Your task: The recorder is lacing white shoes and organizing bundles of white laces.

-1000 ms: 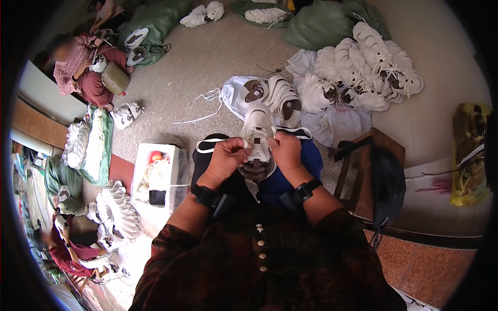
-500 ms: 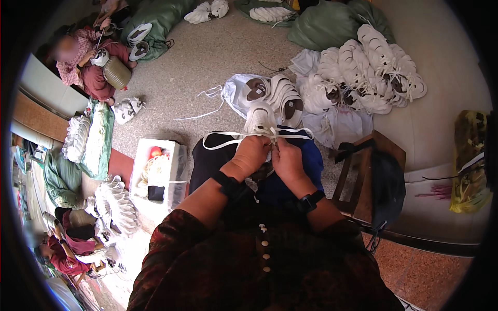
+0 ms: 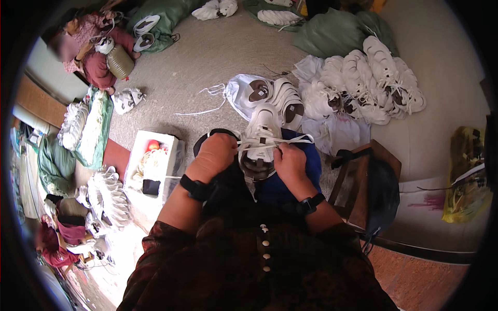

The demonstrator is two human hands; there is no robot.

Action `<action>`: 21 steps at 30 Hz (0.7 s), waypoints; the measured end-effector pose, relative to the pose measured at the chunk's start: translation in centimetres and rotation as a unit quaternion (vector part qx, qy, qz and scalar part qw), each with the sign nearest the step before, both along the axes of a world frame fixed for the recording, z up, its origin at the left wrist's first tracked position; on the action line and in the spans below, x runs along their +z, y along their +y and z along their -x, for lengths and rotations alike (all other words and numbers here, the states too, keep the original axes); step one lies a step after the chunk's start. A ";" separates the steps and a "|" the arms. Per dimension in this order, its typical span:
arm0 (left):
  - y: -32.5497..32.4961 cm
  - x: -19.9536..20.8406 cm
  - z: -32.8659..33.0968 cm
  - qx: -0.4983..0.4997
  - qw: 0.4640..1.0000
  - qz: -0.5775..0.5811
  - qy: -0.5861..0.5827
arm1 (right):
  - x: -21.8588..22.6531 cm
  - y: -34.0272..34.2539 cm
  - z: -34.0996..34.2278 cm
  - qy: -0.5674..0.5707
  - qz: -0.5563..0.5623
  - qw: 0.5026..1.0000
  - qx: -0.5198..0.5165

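A white sneaker [image 3: 265, 118] rests at my lap, its toe pointing away from me and its brown-lined opening toward me. My left hand [image 3: 216, 152] is closed at the left of the shoe, pinching a white shoelace [image 3: 297, 139] drawn out sideways from it. Close against the shoe's right side, my right hand [image 3: 290, 158] is also closed on the lace, whose loop spreads above the fingers. The exact fingertip grip is partly hidden in both hands.
Beyond the shoe lie more sneakers [image 3: 290, 103] on a white bag [image 3: 239, 96]. A large shoe pile [image 3: 358, 85] sits far right. A white foam box [image 3: 136, 173] stands left, a wooden stool [image 3: 353, 184] with a dark bag [image 3: 383, 189] right. Two people work at the left.
My left hand has moved left, away from my right hand, drawing the lace with it. My right hand has shifted slightly right. More of the shoe's tongue and opening shows between them.
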State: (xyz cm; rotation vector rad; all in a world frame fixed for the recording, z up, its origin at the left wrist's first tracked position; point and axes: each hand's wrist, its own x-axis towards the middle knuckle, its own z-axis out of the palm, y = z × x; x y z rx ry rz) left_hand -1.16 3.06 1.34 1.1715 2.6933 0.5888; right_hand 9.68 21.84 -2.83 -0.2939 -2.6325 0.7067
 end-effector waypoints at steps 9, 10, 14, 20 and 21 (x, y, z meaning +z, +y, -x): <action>-0.9 -2.6 1.0 0.189 0.781 -0.349 -0.483 | 0.7 -2.9 3.7 0.033 0.054 0.989 0.135; -0.6 -2.9 1.2 0.184 0.781 -0.364 -0.473 | 0.3 -3.0 3.9 0.016 0.038 0.992 0.123; 0.0 -4.7 1.7 0.181 0.732 -0.433 -0.495 | 0.2 -3.3 3.8 -0.007 0.071 0.989 0.132; 1.8 -5.7 2.1 0.165 0.761 -0.414 -0.471 | 0.4 -3.2 3.6 0.030 0.030 0.990 0.137; 2.0 -6.0 2.1 0.160 0.775 -0.406 -0.458 | 0.2 -3.2 3.6 0.010 0.054 0.989 0.138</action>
